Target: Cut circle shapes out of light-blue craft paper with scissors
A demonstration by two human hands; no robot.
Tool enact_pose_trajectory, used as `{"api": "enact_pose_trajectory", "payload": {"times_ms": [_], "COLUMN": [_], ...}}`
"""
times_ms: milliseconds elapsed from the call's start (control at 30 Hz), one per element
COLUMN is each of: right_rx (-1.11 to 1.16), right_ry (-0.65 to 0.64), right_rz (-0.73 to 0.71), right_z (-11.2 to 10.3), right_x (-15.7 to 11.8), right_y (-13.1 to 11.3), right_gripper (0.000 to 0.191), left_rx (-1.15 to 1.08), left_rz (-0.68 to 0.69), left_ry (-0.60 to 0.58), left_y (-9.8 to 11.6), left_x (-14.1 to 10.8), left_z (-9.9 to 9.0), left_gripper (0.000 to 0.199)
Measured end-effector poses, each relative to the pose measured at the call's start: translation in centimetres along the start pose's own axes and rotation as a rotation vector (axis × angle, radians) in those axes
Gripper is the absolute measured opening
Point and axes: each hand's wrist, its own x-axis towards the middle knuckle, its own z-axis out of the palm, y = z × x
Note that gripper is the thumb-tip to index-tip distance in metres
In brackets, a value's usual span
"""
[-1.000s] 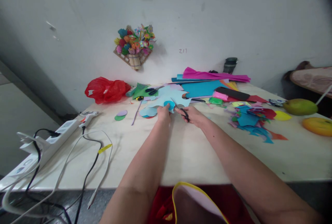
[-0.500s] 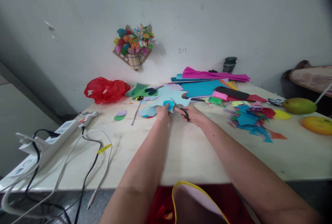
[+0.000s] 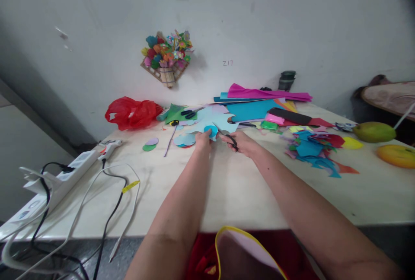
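Note:
A small blue paper circle [image 3: 211,131], with pale blue paper by it, is pinched in my left hand [image 3: 203,138]. Black-handled scissors [image 3: 232,141] are in my right hand [image 3: 241,142], their blades pointing up and left beside the blue paper. Behind both hands lies a large light blue sheet [image 3: 214,118] with a scalloped edge. Light blue rounded pieces [image 3: 184,140] rest just left of my left hand. Further left, a purple and a green disc [image 3: 150,145] overlap on the table.
A red plastic bag [image 3: 134,113], a second pair of scissors [image 3: 189,114] and a power strip [image 3: 73,167] with cables are on the left. At right are paper scraps [image 3: 311,148], a dark case [image 3: 290,116] and two mangoes [image 3: 374,132]. Rolled magenta paper [image 3: 269,93] lies behind.
My right hand and the scissors have shifted very slightly. My left hand keeps its place on the blue paper.

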Motion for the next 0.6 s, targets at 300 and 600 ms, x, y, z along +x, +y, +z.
{"api": "enact_pose_trajectory", "payload": {"times_ms": [300, 600], "right_rx": [-0.005, -0.027], "right_ry": [-0.003, 0.012], "right_rz": [-0.011, -0.022], "right_z": [-0.03, 0.06], "right_x": [-0.07, -0.19], "right_y": [-0.11, -0.21], "right_gripper": [0.036, 0.033], "left_rx": [0.099, 0.188], "left_rz": [-0.022, 0.004], "left_ry": [0.036, 0.038], "left_y": [0.54, 0.51], "left_x": [-0.65, -0.71], "left_z": [0.35, 0.36], "left_gripper": [0.04, 0.038]}}
